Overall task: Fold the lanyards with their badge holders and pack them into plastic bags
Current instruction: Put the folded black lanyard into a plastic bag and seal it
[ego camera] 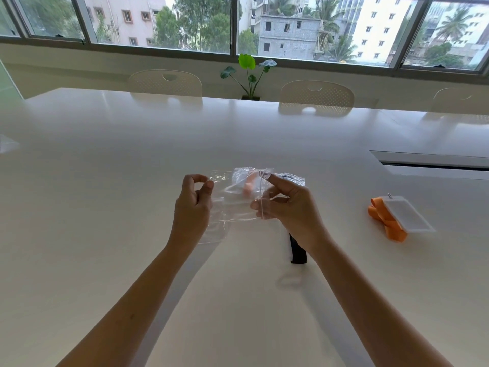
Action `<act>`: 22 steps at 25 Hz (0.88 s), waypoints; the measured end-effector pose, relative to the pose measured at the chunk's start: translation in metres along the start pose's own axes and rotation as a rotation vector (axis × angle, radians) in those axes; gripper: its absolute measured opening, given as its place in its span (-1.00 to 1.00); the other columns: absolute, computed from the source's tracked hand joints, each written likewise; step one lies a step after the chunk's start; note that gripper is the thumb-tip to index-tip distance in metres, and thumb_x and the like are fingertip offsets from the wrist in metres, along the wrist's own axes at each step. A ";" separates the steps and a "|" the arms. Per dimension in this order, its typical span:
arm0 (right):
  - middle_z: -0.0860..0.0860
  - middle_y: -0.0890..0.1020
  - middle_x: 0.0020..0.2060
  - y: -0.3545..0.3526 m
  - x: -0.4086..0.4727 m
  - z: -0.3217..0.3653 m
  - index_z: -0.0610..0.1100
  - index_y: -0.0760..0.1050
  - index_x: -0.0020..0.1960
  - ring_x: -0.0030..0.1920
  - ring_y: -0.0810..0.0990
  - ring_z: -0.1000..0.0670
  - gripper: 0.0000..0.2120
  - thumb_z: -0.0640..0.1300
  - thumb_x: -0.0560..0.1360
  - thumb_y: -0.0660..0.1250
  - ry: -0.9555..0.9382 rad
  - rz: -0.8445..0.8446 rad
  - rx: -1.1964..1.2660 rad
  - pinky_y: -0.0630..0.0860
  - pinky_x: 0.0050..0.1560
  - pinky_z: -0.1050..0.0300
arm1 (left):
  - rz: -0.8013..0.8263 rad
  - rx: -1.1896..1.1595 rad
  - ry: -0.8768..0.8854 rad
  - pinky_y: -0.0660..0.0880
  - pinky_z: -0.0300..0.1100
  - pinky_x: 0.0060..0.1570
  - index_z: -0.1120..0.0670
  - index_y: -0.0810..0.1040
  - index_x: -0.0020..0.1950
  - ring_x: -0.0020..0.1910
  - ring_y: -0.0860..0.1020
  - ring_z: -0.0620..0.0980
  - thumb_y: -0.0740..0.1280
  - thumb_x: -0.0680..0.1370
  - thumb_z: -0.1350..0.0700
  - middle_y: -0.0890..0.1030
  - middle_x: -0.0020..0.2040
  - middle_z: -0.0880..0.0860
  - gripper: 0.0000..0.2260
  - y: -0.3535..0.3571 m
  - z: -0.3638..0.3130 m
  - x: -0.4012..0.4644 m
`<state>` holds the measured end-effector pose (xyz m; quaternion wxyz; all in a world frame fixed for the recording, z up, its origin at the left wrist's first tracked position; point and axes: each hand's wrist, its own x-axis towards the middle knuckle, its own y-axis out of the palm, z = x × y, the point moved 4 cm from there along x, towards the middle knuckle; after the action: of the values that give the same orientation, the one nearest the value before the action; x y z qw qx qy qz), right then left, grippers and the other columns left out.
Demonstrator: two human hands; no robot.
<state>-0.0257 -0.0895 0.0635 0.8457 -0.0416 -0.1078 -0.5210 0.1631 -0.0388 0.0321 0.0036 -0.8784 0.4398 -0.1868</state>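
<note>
Head view: a big white table (111,165) fills most of the frame. Along the top runs a wide window (238,22) with buildings and trees outside. Three white chairs (317,96) stand at the far side of the table, and a small green plant (248,72) sits between two of them.

In the middle of the frame, both hands hold up a clear plastic bag (232,205) just above the table. The left hand (193,202) pinches the bag's left edge with curled fingers. The right hand (288,205) pinches its right side. I cannot tell if anything is inside the bag.

Behind the bag lies another crinkled clear bag (264,176) with something orange in it.

At the right, an orange lanyard (386,223) lies folded under its clear badge holder (408,215).

A black strap (297,250) peeks out below the right wrist.
</note>
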 end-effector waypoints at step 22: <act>0.17 0.54 -0.21 -0.005 -0.014 0.011 0.11 0.56 0.16 -0.32 0.58 0.17 -0.56 -0.08 0.31 0.53 -0.202 0.117 -0.763 0.50 -0.24 0.37 | 0.473 0.837 0.730 0.18 0.06 0.26 0.07 0.25 0.42 0.27 0.41 -0.02 0.31 0.35 -0.38 0.41 0.30 -0.03 -0.20 0.032 -0.051 -0.032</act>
<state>-0.0379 -0.0772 0.0706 0.7829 -0.4098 0.0136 -0.4680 0.1045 -0.0258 0.0635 0.2392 -0.5598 0.4853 -0.6277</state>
